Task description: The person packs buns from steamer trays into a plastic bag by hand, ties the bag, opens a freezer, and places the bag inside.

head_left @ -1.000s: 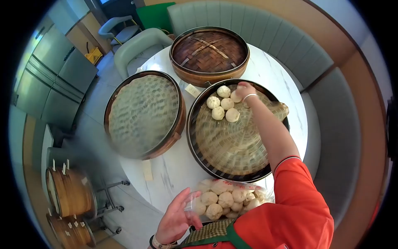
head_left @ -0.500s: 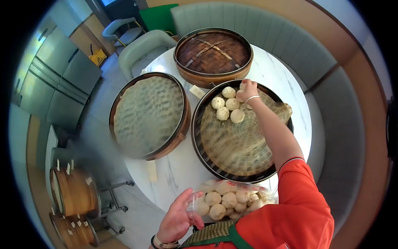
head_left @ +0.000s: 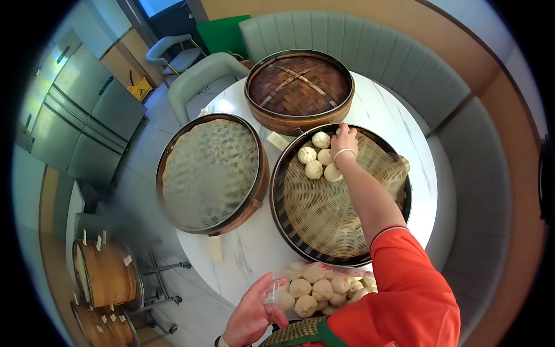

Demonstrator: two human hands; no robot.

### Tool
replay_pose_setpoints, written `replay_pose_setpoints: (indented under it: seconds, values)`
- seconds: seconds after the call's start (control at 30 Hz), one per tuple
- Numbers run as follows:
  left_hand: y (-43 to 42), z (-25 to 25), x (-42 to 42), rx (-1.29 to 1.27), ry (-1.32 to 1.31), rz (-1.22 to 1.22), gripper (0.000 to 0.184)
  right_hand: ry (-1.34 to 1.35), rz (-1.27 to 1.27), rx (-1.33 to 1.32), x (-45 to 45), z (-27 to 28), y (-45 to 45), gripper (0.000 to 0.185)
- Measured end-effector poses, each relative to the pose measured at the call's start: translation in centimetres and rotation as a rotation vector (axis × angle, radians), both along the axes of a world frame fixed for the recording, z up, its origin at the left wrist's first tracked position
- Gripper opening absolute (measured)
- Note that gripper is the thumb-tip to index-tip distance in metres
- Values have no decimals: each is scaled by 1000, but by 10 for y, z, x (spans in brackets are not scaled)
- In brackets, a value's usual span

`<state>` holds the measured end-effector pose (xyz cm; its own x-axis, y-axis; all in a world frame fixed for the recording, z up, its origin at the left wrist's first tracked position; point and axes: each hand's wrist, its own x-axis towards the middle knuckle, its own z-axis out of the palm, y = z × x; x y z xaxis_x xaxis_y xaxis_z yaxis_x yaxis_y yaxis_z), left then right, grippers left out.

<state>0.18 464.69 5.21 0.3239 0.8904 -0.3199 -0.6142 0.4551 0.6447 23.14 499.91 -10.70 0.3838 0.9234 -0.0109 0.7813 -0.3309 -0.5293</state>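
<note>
My right hand is at the far side of a round steamer lined with a woven mat. Its fingers curl around a white steamed bun, mostly hidden behind them. Several pleated buns sit in a cluster just left of this hand. Near the table's front edge, my left hand holds the side of a clear plastic bag, thumb and fingers on either side of the film. More buns fill the bag, partly covered by my right sleeve.
A second mat-lined steamer stands left on the marble table. At the back is a steamer with a dark woven lid. A curved bench borders the right side. Stacked steamers stand lower left, near a steel refrigerator.
The camera view has shifted, so the table sits slightly lower in it. My right hand has moved slightly toward the bun cluster. My left hand stays at the bag.
</note>
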Motion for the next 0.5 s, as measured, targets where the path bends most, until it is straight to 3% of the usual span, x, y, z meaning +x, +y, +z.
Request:
replay_pose_setpoints:
  seconds: [0.13, 0.27, 0.3, 0.37, 0.5]
  values:
    - [1, -1, -1, -11, -14, 13, 84, -96, 271, 286, 9, -4, 5, 32]
    - [0, -4, -5, -7, 0, -24, 83, 563, -69, 370, 42, -19, 50, 36]
    - [0, -4, -5, -7, -1, -23, 83, 561, -67, 370, 45, -19, 49, 36]
    - [0, -3, -5, 12, -5, -27, 82, 296, 105, 395, 55, -13, 42, 36]
    - [-1, -2, -4, 9, -9, -26, 82, 76, 437, -6, 43, -4, 19, 46]
